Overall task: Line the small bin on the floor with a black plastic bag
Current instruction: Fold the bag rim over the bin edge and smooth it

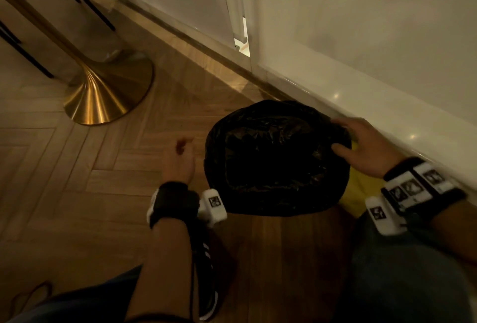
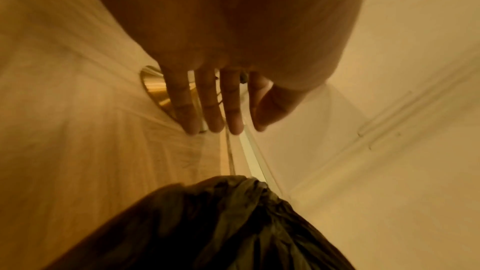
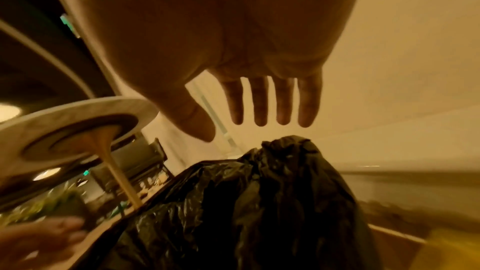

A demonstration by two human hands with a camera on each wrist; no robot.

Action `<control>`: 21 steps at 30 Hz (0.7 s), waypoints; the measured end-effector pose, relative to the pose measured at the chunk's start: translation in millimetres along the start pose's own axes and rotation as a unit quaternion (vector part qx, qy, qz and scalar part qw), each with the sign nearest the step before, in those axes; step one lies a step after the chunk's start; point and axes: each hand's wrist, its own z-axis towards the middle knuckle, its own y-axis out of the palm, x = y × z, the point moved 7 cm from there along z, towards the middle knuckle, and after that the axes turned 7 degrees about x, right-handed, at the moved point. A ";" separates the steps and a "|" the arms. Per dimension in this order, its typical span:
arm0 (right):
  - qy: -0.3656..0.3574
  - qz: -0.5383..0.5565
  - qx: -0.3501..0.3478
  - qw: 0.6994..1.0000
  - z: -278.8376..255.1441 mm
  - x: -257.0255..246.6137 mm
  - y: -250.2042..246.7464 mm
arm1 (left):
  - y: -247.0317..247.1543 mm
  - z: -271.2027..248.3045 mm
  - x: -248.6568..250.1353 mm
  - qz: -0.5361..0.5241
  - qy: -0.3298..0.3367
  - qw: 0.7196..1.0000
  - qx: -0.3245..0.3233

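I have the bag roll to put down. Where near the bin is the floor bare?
Bare floor lies between the gold table base and the bag-lined bin, around the left hand. Crowded: the gap between bin and wall, with the right hand.

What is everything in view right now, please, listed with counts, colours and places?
bag: one, black, draped over the bin on the floor by the wall.
yellow thing: one, partly hidden right of the bag; cannot identify.
table base: one, gold, on the floor at left.
floor: wood, herringbone.
wall: white, behind the bag.
left hand: away from the bag, holds nothing.
right hand: fingers spread, at the bag's right rim.
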 end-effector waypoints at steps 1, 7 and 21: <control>-0.031 -0.001 -0.024 0.999 15.6 -6.6 3.1 | 10.9 9.3 14.9 0.037 0.030 0.998 -0.047; -0.037 -0.071 -0.188 0.979 72.4 -12.9 46.5 | 83.2 35.9 41.0 0.264 0.184 0.886 -0.334; 0.038 0.012 -0.074 0.996 53.9 -13.6 25.8 | 58.0 26.2 33.5 0.163 0.112 0.950 -0.240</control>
